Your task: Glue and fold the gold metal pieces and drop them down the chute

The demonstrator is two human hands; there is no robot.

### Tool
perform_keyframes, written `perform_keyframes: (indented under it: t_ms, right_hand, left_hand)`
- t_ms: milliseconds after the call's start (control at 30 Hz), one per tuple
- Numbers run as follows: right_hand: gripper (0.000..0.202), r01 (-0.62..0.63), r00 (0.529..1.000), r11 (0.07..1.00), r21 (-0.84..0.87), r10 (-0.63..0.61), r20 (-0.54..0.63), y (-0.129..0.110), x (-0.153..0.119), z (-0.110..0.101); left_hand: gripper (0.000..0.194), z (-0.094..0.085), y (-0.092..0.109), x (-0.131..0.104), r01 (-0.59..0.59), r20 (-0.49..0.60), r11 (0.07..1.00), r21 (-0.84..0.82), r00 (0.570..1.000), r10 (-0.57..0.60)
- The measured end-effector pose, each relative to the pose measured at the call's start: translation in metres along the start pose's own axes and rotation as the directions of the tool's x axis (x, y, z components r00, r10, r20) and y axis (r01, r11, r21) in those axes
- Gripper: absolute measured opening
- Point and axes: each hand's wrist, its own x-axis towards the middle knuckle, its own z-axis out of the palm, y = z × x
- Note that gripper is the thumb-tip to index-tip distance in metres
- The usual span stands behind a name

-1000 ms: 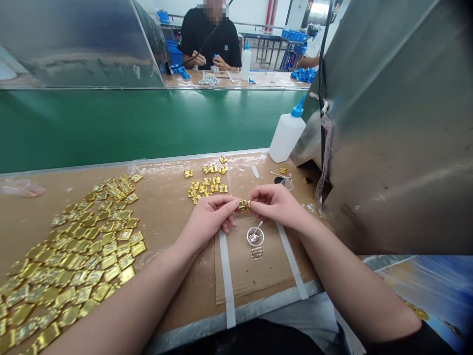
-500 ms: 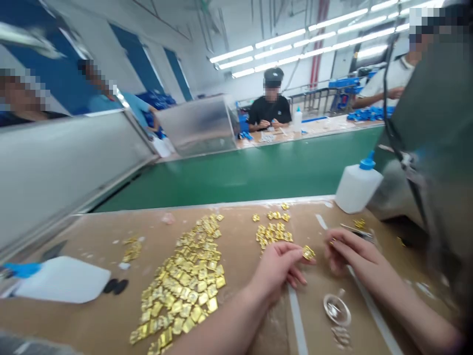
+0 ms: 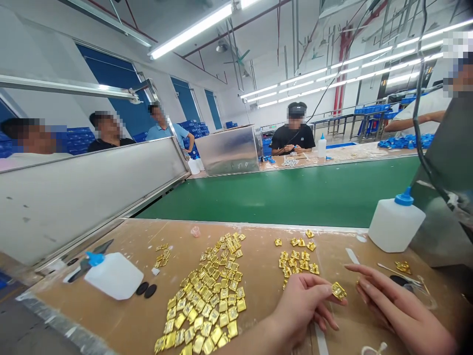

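Note:
My left hand (image 3: 305, 301) pinches a small gold metal piece (image 3: 338, 291) with a squarish frame between thumb and fingertips. Close to its right, my right hand (image 3: 399, 303) has its thumb and fingers drawn together, the index finger reaching over toward the gold piece. A tiny golden speck shows at those fingertips, too small to name. Left of my hands a broad spread of gold pieces (image 3: 207, 298) lies flat on the brown work table (image 3: 121, 320). A smaller group of gold pieces (image 3: 295, 256) sits just beyond my left hand, partly hidden by it.
White bottles with blue caps stand at right (image 3: 397, 224) and lie tilted at left (image 3: 114, 276), beside black ovals (image 3: 150, 291). A green belt (image 3: 258, 197) crosses beyond the table. More gold pieces (image 3: 403, 266) and a swab (image 3: 397, 272) lie at right. Several people sit or stand beyond.
The view has swung up and left, so the table things sit farther right and lower. The left hand keeps the gold piece; the right index finger now stretches out more.

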Motion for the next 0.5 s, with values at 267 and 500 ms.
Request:
perform_keyframes:
  t_ms: [267, 500]
  right_hand:
    - [0.057, -0.043, 0.966, 0.996, 0.075, 0.022, 0.257, -0.007, -0.005, -0.003]
    - [0.045, 0.007, 0.982, 0.998, 0.063, -0.019, 0.188, 0.004, -0.001, -0.002]
  left_hand:
    - [0.051, 0.001, 0.001, -0.001, -0.014, 0.003, 1.0, -0.007, 1.0, 0.014]
    - [0.051, 0.0, 0.0, 0.0, -0.011, 0.02, 1.0, -0.02, 1.0, 0.011]
